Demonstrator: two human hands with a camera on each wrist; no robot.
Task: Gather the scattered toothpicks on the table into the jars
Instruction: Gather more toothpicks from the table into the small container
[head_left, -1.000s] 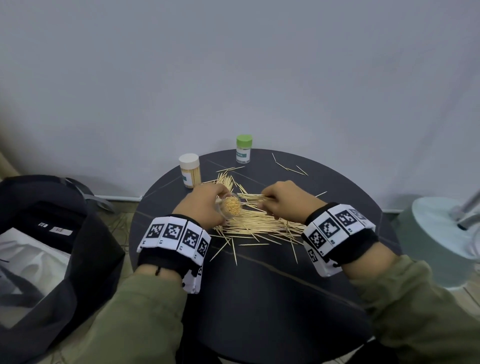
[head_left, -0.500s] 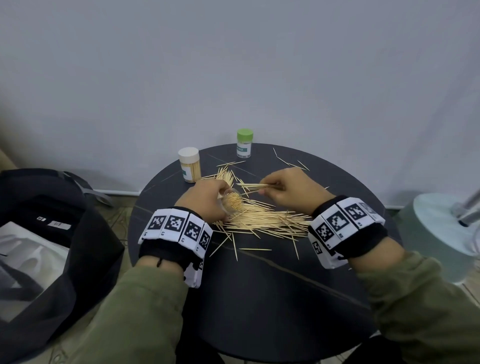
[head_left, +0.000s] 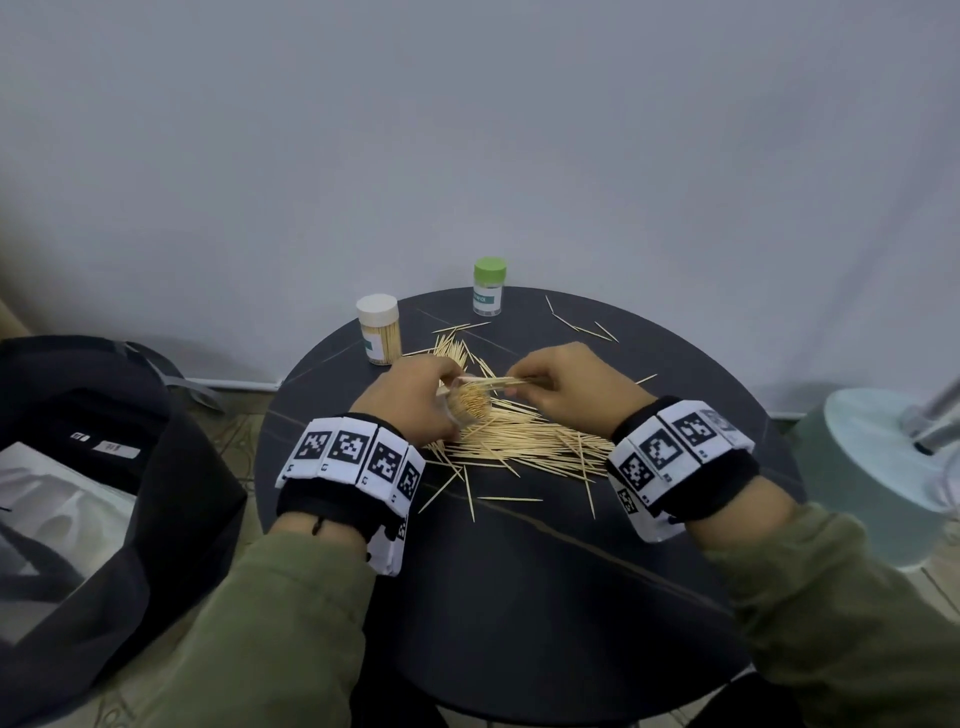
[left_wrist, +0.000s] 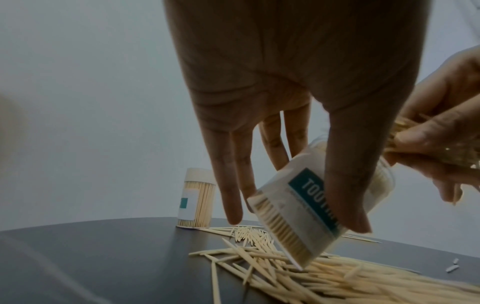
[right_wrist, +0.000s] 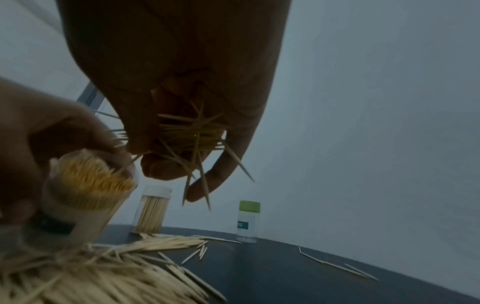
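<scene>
Three jars sit on or above a round dark bench (head_left: 519, 597) set against a plain pale wall (head_left: 467, 130). At about 11 o'clock on the benchtop stands a white-capped jar (head_left: 379, 328) packed with toothpicks, and at 12 o'clock, close to the wall, a green-capped jar (head_left: 489, 287) that looks clear and nearly bare inside. The third, an open toothpick jar (left_wrist: 319, 207), is tilted near the middle of the bench, its lower edge down among the loose sticks; the left hand (head_left: 415, 397) grips it, thumb across the teal label and fingers behind. Its mouth, crowded with toothpick tips, faces toward 3 o'clock.

The right hand (head_left: 574, 387) pinches a small bundle of toothpicks (right_wrist: 192, 135) between thumb and curled fingers, the bundle lying level with its near end at the jar's mouth; several sticks splay loose beneath the fingers.

Below both hands a broad heap of scattered toothpicks (head_left: 524, 441) spreads from the centre toward 3 o'clock, with strays at 6 o'clock and a few more at 1 o'clock near the rim.

Beside the bench at 9 o'clock a black bag (head_left: 104, 467) stands open on the floor with a white sheet inside. At 3 o'clock is a pale green round base (head_left: 872, 467) with a metal pole rising from it. Both wrists carry black bands with square-patterned white tags, over olive sleeves.
</scene>
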